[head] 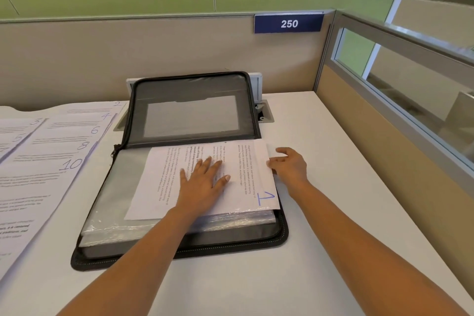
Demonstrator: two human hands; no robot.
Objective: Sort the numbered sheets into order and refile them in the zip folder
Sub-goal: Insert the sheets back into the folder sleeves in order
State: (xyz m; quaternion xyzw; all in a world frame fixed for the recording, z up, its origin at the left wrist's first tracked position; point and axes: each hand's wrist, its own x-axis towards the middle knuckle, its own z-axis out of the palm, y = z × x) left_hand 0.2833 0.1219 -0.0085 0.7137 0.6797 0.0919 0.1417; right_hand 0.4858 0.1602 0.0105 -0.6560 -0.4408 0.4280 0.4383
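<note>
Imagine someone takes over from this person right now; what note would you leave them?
Left hand: flat, pressing sheet 1 onto the clear sleeves in the open zip folder.
Right hand: fingertips at that sheet's right edge; whether it pinches or only touches is unclear.
On the table, left of the folder: even sheets 2 to 10 overlapped in a column; odd sheets 3 and 5 beside them, partly out of frame.
Done: sheets laid out by number.
Left: probably file sheet 1, then the rest in order, then zip shut.
</note>
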